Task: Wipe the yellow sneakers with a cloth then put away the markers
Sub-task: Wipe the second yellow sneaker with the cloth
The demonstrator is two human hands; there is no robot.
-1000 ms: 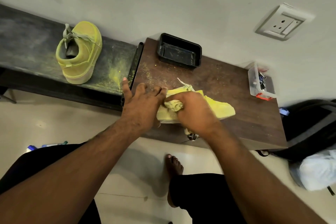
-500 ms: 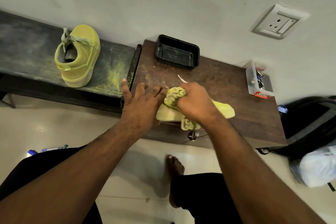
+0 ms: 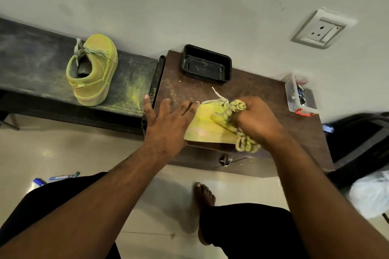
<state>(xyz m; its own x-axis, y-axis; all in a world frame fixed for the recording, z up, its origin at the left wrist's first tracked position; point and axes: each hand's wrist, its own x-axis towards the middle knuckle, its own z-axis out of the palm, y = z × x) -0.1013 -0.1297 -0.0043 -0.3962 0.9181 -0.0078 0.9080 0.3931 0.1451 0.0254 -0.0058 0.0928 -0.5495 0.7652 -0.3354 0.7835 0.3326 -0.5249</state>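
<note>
Right hand [image 3: 255, 120] grips the cloth [image 3: 236, 108] on the sneaker [image 3: 207, 126]; left hand [image 3: 166, 124] spread flat steadies it.

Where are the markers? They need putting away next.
In the head view, the markers lie on the floor at lower left, beside the person's left knee, below the dark bench.

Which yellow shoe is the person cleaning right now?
The sneaker on the brown table, under both hands. The left hand steadies it while the right hand rubs it with a cloth. The other sneaker sits alone on the dark bench.
</note>
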